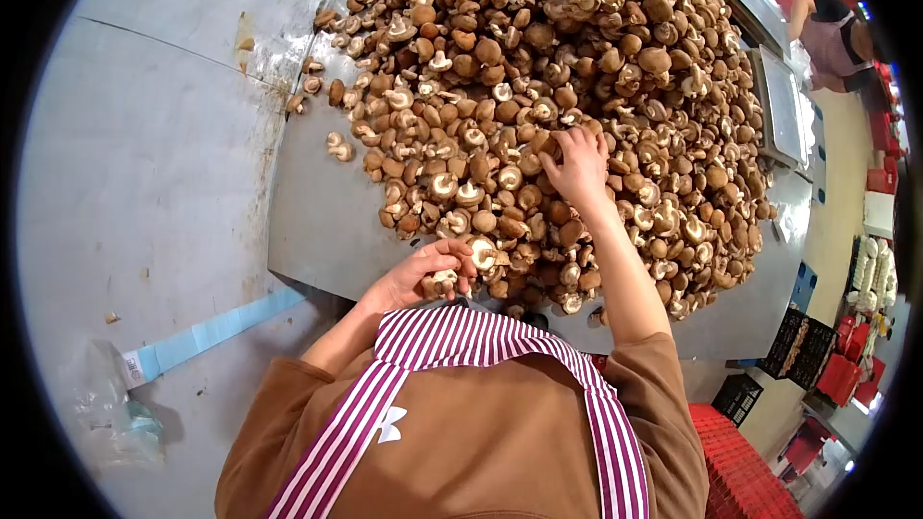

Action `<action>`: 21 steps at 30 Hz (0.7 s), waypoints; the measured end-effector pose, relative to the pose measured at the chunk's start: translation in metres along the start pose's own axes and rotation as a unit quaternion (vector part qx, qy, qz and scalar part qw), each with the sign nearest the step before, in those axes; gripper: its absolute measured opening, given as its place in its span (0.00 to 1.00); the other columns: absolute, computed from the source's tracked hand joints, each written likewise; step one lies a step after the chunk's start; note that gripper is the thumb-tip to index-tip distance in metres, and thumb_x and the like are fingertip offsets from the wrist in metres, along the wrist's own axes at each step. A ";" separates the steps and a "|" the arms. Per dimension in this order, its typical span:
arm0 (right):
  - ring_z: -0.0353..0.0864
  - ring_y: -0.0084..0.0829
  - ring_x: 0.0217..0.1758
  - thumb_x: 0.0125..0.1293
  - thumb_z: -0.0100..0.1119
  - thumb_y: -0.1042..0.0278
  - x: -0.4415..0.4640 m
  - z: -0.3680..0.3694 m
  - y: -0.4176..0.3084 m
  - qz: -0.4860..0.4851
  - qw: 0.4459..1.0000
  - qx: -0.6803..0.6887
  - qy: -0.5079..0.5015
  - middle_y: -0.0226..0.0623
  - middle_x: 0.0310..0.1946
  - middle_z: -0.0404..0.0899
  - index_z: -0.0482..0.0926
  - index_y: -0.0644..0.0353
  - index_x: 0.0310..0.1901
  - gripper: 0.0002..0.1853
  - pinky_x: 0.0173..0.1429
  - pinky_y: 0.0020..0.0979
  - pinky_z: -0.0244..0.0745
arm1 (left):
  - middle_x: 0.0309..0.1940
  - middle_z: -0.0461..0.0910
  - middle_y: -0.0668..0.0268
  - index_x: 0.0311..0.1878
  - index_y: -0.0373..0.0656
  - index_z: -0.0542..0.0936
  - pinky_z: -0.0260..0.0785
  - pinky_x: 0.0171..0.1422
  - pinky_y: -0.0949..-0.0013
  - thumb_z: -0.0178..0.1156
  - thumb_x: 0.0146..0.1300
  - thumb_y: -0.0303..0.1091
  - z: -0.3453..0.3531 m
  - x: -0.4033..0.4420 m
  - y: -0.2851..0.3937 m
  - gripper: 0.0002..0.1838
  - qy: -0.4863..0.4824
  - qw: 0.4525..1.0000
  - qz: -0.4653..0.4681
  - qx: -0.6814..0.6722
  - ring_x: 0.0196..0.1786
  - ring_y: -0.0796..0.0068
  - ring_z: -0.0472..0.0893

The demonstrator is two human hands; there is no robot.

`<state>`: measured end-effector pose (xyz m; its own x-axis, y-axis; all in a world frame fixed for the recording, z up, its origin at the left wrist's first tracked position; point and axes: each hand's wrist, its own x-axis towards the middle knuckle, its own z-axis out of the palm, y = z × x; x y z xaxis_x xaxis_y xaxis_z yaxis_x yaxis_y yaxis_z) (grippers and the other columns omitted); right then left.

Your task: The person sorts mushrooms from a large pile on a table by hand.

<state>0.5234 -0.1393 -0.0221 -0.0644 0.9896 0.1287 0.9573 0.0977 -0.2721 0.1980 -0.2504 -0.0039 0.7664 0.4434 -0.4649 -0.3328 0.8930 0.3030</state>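
A big heap of brown shiitake mushrooms (538, 67) covers most of the metal table (317, 197) before me. At the heap's near edge, close to my apron, my left hand (431, 269) has its fingers curled round a mushroom (440, 279) with a pale stem. Another mushroom, gills up (483, 252), lies right beside those fingertips. Farther forward, my right hand (580, 165) reaches into the middle of the heap. Its fingers are bent down and closed on a brown mushroom (593, 126), partly hidden by the fingers.
A grey wall (173, 135) runs along the left. Two trays or scales (784, 106) stand at the table's right edge. Beyond them a person (835, 43) works. Red crates (740, 461) and black crates (800, 348) are at the lower right; a plastic bag (120, 413) lies lower left.
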 end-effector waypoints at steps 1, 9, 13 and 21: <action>0.71 0.46 0.68 0.62 0.70 0.58 0.003 -0.008 -0.004 0.028 0.999 0.023 -0.028 0.44 0.53 0.78 0.82 0.58 0.55 0.22 0.79 0.56 0.53 | 0.46 0.83 0.58 0.60 0.42 0.77 0.82 0.35 0.73 0.62 0.71 0.34 -0.001 -0.001 0.002 0.17 0.017 1.000 0.003 0.009 0.41 0.68 0.86; 0.78 0.39 0.57 0.63 0.61 0.77 0.096 0.030 -0.068 -0.077 0.992 0.008 -0.101 0.43 0.50 0.81 0.82 0.57 0.56 0.19 0.61 0.41 0.76 | 0.49 0.81 0.58 0.63 0.42 0.75 0.81 0.35 0.74 0.61 0.73 0.39 0.021 0.005 0.008 0.20 0.025 0.999 0.022 -0.020 0.42 0.70 0.84; 0.75 0.42 0.62 0.62 0.61 0.72 0.095 0.064 -0.070 -0.112 0.989 -0.023 -0.099 0.41 0.51 0.79 0.81 0.57 0.52 0.15 0.58 0.45 0.76 | 0.52 0.79 0.56 0.68 0.42 0.71 0.80 0.32 0.73 0.60 0.74 0.46 0.023 0.010 0.006 0.27 0.016 0.999 0.041 0.018 0.41 0.67 0.83; 0.80 0.44 0.61 0.69 0.66 0.51 0.028 -0.038 -0.109 -0.113 0.875 0.363 -0.300 0.48 0.55 0.82 0.83 0.61 0.58 0.24 0.68 0.45 0.74 | 0.57 0.79 0.56 0.74 0.46 0.67 0.79 0.32 0.75 0.63 0.67 0.65 0.000 0.011 0.017 0.42 0.002 0.995 0.104 0.009 0.39 0.70 0.84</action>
<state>0.4278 -0.1265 0.0474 -0.5737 0.7925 -0.2071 0.4835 0.1236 -0.8666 0.2012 -0.2302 -0.0036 0.6802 0.6182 -0.3939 -0.4741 0.7808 0.4068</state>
